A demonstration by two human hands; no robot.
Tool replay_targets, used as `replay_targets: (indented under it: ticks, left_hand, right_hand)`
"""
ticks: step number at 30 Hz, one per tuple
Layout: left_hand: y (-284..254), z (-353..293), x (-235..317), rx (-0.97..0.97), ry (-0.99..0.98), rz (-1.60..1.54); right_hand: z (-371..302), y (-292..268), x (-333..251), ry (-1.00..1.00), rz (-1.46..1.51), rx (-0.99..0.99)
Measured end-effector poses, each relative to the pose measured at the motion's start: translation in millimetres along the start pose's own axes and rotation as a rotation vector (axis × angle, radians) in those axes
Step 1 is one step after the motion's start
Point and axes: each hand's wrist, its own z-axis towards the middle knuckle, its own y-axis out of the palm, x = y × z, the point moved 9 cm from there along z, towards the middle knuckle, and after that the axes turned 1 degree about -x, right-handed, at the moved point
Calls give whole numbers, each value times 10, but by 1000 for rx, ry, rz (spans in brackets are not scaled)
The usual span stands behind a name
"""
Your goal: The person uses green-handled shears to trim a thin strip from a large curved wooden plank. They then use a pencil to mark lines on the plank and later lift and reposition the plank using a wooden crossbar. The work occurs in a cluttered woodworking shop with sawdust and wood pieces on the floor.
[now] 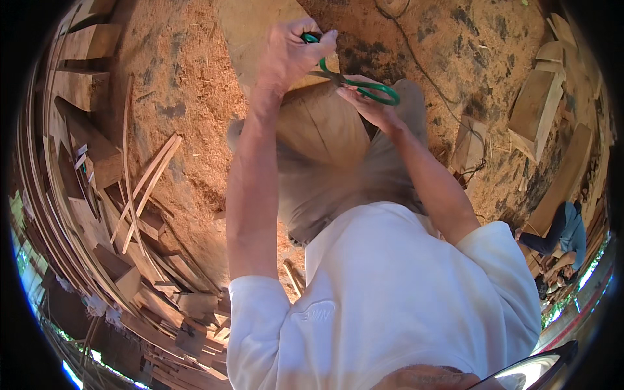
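Note:
A pair of scissors (pixel 392 95) with green handles is spread wide in front of me, above my knees. My left hand (pixel 286 55) is closed round one green handle, thumb pressed against it. Beside the pivot and under the other handle, my right hand (pixel 372 109) grips the scissors, its fingers partly hidden by them. Part of a blade shows close to the pivot. Below both hands, a pale wooden piece (pixel 328 130) sits between my legs. Just beyond, a flat pale board (pixel 244 29) lies partly behind my left hand.
Sawdust covers the ground (pixel 188 84). Long thin strips (pixel 153 175) and stacked timber blocks (pixel 88 91) crowd the left. At right lie wood blocks (pixel 536 107), a dark cable (pixel 422 68), a plank (pixel 562 175) and a seated person (pixel 569 240).

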Motion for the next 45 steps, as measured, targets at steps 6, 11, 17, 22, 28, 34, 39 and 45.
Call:
replay_targets:
  ticks: [6, 11, 17, 22, 28, 34, 39, 45]
  left_hand:
    - [127, -326, -198, 78, 0, -171]
    - [-21, -463, -459, 171, -74, -253]
    - [-497, -808, -916, 289, -191, -113]
    - [-706, -1050, -1151, 395, -250, -102]
    - [-803, -1142, -1236, 402, -319, -49]
    - [-851, -1219, -1174, 449, -267, 54]
    - [-861, -1290, -1273, 488, -271, -49]
    - [-871, -1280, -1252, 516, -343, 7]
  right_hand:
    - [-185, -55, -376, -292, -378, 14]
    - [-19, 112, -32, -100, -305, -131]
    - [177, 694, 13, -174, -124, -198]
    - [501, 971, 126, -162, -144, -280]
    - [684, 1114, 276, -137, -39, -384]
    - [723, 1043, 156, 28, 65, -383]
    - [725, 878, -149, -76, 124, -442]
    - [829, 731, -345, -99, 83, -437]
